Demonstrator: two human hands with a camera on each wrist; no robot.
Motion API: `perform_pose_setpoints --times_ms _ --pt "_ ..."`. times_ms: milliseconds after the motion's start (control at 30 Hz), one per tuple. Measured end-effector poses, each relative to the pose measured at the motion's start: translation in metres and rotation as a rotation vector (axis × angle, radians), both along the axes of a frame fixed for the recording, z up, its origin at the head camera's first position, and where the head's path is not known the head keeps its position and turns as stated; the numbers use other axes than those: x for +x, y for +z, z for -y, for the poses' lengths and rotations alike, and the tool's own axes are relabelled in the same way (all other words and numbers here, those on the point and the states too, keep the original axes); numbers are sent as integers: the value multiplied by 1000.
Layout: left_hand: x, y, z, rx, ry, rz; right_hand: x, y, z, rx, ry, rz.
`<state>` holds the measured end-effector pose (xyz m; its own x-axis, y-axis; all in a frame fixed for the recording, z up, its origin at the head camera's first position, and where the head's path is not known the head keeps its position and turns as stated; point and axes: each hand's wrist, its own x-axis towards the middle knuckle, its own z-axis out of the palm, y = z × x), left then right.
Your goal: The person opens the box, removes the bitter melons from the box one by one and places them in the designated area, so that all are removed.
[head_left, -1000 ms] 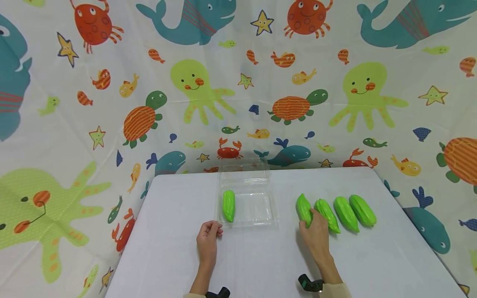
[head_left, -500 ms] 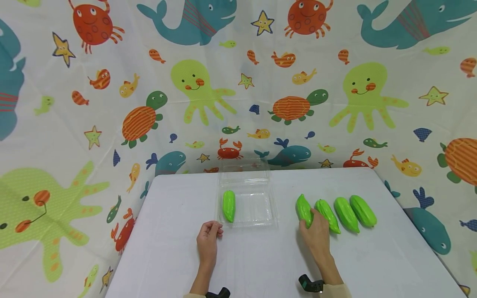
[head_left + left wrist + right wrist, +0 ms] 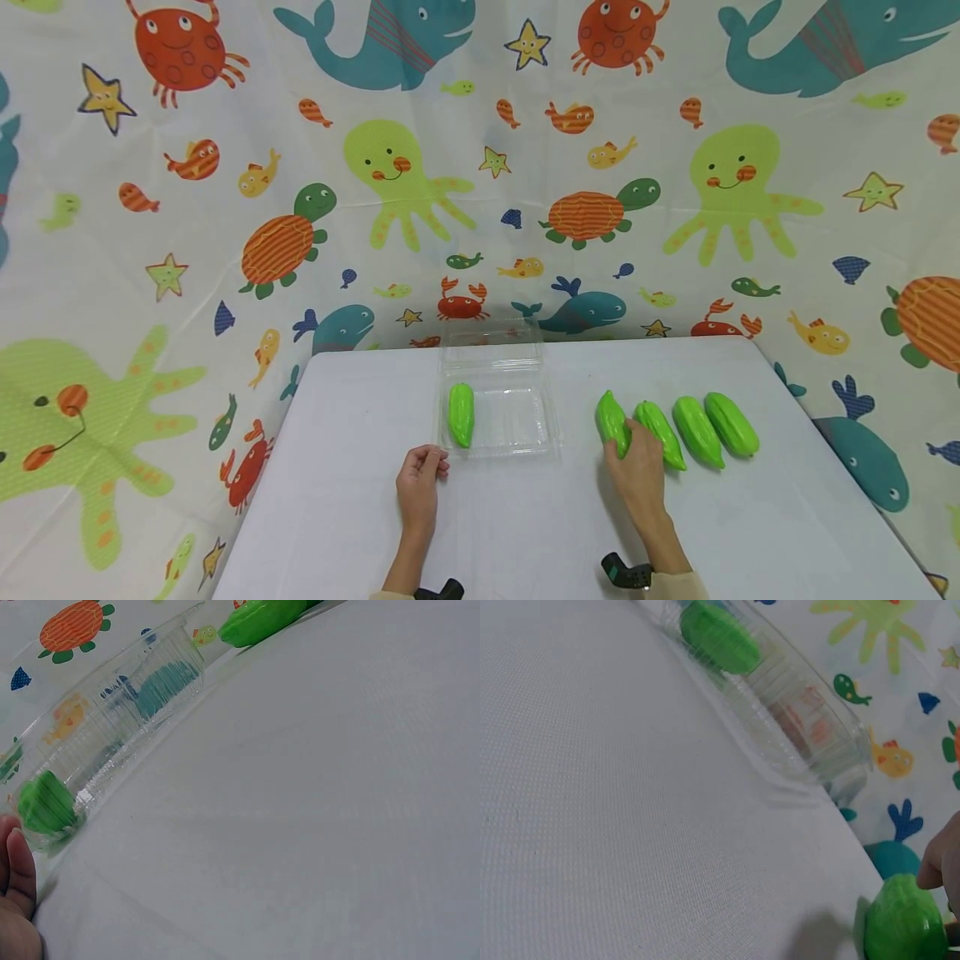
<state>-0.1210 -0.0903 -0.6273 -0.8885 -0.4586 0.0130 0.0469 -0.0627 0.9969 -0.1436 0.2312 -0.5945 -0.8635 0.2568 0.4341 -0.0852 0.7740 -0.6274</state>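
My right hand (image 3: 636, 467) grips the leftmost loose green vegetable (image 3: 611, 417), ridged and tapered like a bitter melon. Its thumb is on the near side, and the vegetable lies at table height; the right wrist view shows this vegetable (image 3: 904, 919) beside the fingers. A clear plastic clamshell box (image 3: 513, 452) stands with its lid raised at the back. One green vegetable (image 3: 461, 415) lies lengthwise along the left side inside it. My left hand (image 3: 418, 487), fingers curled, pinches the box's front left corner; the exact contact is partly hidden.
Several more green vegetables, including one (image 3: 697, 431) on the right, lie slanted in a row right of my right hand. The white table (image 3: 517, 533) ends at a hanging cloth (image 3: 480, 192) printed with sea animals.
Both hands, the box and the vegetables stay in place. Only the hanging cloth at the left has shifted slightly leftward.
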Motion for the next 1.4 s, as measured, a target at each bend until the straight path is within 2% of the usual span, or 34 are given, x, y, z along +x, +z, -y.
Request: perform_pose_setpoints --times_ms 400,800,1100,1400 --pt "1 -1 0 -20 0 -21 0 -2 -2 -2 4 -12" --pt "0 -2 0 2 -9 -24 0 2 -2 -2 1 -18" --pt "1 -2 0 -21 0 -18 -2 5 -1 8 -6 -93" --pt "1 0 1 4 -13 -17 -1 8 0 -8 -2 -63"
